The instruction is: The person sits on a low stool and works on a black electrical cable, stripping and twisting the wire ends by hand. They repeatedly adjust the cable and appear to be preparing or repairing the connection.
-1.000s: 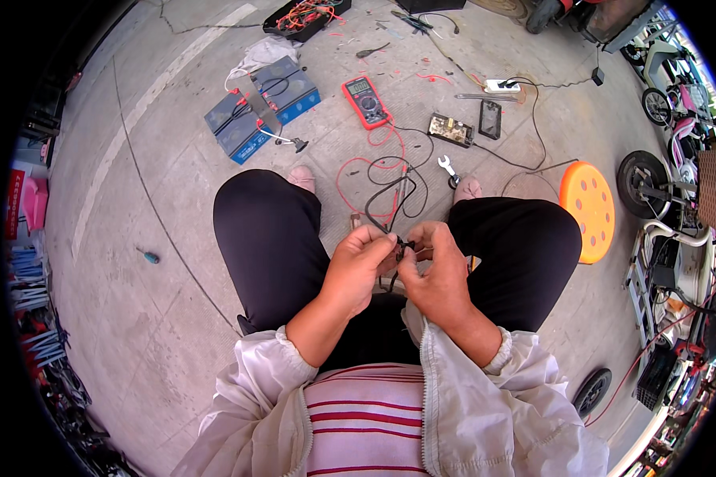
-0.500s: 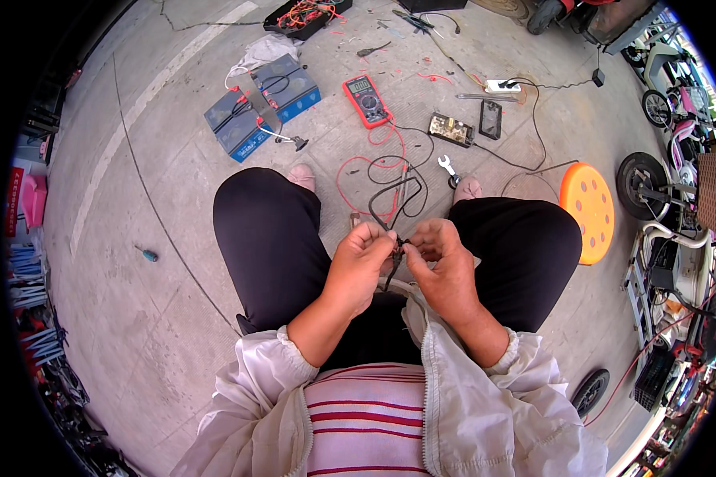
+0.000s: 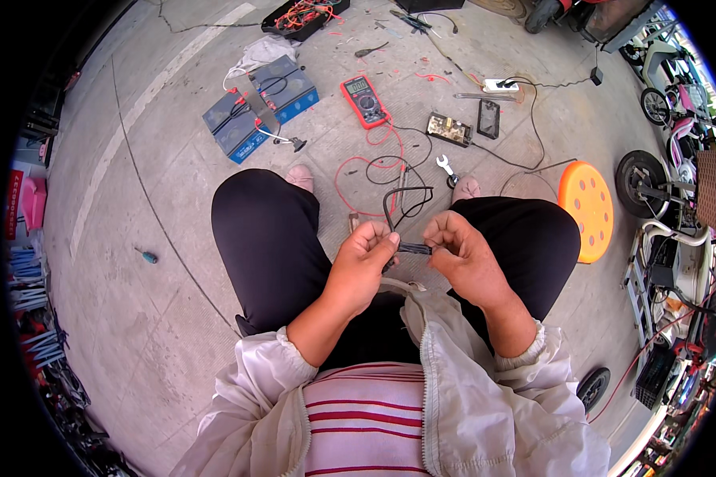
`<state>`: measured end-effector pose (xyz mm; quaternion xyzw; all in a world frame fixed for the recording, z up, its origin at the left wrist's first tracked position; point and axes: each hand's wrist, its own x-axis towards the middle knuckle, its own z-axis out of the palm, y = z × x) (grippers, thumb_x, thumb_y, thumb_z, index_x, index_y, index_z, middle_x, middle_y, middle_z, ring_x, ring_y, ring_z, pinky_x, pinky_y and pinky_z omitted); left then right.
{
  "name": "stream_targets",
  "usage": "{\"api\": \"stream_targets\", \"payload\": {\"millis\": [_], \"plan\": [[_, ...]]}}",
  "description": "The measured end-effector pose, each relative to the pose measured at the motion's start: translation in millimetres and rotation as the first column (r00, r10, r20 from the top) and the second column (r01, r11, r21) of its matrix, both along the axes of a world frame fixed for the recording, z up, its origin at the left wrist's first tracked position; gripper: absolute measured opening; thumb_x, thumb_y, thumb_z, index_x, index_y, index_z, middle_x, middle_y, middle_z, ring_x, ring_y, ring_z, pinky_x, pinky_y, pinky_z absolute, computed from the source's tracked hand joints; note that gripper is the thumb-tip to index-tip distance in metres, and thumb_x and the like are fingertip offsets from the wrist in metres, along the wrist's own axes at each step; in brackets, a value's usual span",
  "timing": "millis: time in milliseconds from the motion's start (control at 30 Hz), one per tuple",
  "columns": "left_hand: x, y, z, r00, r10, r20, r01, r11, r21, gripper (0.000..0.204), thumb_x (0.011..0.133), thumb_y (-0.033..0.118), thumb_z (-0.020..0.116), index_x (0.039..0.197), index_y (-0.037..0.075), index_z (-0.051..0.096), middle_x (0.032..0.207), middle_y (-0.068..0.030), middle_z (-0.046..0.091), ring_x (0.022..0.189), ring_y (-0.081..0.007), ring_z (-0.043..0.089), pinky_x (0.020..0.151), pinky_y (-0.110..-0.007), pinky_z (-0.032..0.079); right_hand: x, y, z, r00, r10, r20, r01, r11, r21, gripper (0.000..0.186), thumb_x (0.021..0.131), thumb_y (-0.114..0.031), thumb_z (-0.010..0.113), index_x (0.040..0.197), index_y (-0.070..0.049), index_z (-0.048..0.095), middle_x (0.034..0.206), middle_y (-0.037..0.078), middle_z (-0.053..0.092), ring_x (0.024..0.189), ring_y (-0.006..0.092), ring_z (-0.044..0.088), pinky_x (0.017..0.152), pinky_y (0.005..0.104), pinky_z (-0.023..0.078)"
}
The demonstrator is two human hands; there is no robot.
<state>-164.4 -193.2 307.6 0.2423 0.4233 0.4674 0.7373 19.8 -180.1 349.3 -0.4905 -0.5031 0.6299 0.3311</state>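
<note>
I squat on a concrete floor with both hands raised between my knees. My left hand and my right hand pinch the two ends of a short black cable piece stretched between them. A loop of the black cable rises above the fingers. Red and black test leads lie on the floor beyond, running up to a red multimeter.
Two blue batteries with clips lie far left. A small wrench, a circuit board and a dark phone sit ahead. An orange stool stands right, near scooters. A screwdriver lies left.
Both hands have stayed together between the knees, working the black cable; the fingers shifted slightly and the cable piece now lies level between them.
</note>
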Motion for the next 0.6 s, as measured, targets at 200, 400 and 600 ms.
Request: {"api": "stream_targets", "payload": {"millis": [200,400,600], "plan": [[1.1,2.3,9.4,0.998,0.056,0.028,-0.052,0.992,-0.112,0.008,0.097,0.013,0.058,0.093,0.007,0.055,0.077,0.0014,0.057,0.070,-0.0076,0.054,0.064,-0.023,0.044,-17.6,-8.6,6.9,0.975,-0.155,-0.158,0.096,0.939,-0.331,0.040,0.094,-0.026,0.060,0.123,0.000,0.053,0.096,0.004,0.053,0.082,0.0096,0.053,0.077,0.0268,0.052],[-0.8,2.0,4.8,0.999,0.025,0.022,-0.023,0.997,-0.071,0.009,0.097,0.013,0.059,0.094,0.005,0.056,0.079,0.0009,0.059,0.071,-0.0063,0.055,0.063,-0.022,0.045,-42.4,-21.6,-7.4,0.971,-0.178,0.157,0.153,0.975,0.158,0.033,0.083,-0.017,0.077,0.103,0.002,0.060,0.088,0.002,0.056,0.075,0.0056,0.052,0.061,0.0219,0.045],[0.4,2.4,7.0,0.998,0.029,0.059,-0.025,0.997,-0.079,0.008,0.096,0.012,0.060,0.093,0.006,0.057,0.082,0.0007,0.061,0.073,-0.0059,0.056,0.068,-0.021,0.046,-40.0,-20.3,-10.2,0.963,-0.266,0.050,0.270,0.957,-0.110,0.032,0.084,-0.021,0.076,0.103,0.000,0.061,0.094,0.007,0.064,0.073,0.0051,0.054,0.060,0.0192,0.044]]}}
